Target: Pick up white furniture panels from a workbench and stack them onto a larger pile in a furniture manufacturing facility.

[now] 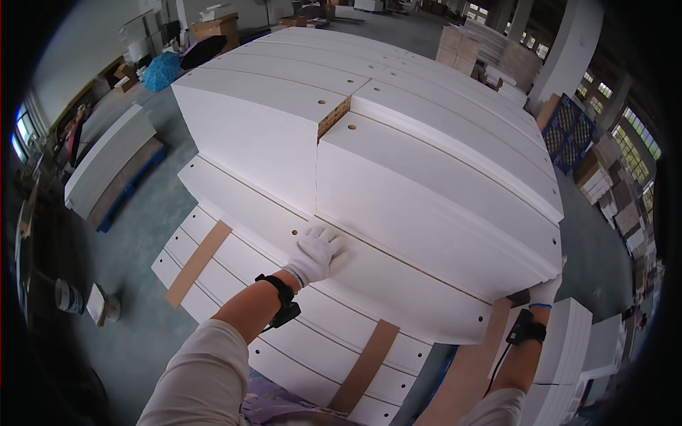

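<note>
My left hand (319, 253), in a white glove, lies with its fingers spread on a long white panel (398, 277) that has a thin groove and small round holes near its ends. At the right end of the stacked white panels (440, 192), my right hand (545, 291), also gloved, is against their corner. Its fingers are mostly hidden behind that end. Behind my left hand rises a higher block of panels (249, 135), with a bare brown chipboard end showing at a step in the stack.
Brown strips (200, 263) lie across lower white panels nearest me. On the left, another panel stack (114, 163) rests on a blue pallet (131, 188). A bucket (69, 297) stands on the floor at left. More white panels (565, 341) are at right, below a pillar (568, 57).
</note>
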### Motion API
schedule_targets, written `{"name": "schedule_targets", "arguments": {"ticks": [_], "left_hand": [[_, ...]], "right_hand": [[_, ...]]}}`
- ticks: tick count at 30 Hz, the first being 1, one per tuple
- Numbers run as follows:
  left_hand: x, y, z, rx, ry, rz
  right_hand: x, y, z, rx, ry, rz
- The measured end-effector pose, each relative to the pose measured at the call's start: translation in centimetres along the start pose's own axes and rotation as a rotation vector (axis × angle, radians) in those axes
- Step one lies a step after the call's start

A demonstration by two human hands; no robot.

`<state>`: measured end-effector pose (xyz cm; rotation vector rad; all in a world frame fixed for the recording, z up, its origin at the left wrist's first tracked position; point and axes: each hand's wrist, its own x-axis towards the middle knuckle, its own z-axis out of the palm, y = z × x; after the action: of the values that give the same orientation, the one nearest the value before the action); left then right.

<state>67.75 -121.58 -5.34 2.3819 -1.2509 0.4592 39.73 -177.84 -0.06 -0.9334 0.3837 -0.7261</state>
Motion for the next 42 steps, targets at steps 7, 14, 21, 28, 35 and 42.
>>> {"name": "schedule_targets", "arguments": {"ticks": [7, 14, 21, 28, 35, 42], "left_hand": [[0.1, -0.1, 0.0, 0.004, 0.053, 0.027], [-0.2, -0.2, 0.4, -0.01, 0.039, 0.014], [-0.1, -0.2, 0.3, 0.007, 0.031, 0.015], [-0.1, -0.1, 0.1, -0.015, 0.042, 0.001], [-0.2, -0.5, 0.5, -0.006, 0.058, 0.02], [-0.4, -1.3, 0.1, -0.131, -0.004, 0.055]], "right_hand": [[-1.3, -1.7, 7.9, -0.107, -0.006, -0.057], [-2.4, -3.2, 10.4, -0.141, -0.069, 0.013], [-2.8, -3.5, 8.3, -0.113, -0.085, -0.025], [-3.5, -3.5, 8.0, -0.03, 0.041, -0.016], [-7.5, -3.5, 10.9, -0.077, 0.067, -0.109], [-7.6, -1.5, 13.0, -0.479, 0.703, -0.248]]}}
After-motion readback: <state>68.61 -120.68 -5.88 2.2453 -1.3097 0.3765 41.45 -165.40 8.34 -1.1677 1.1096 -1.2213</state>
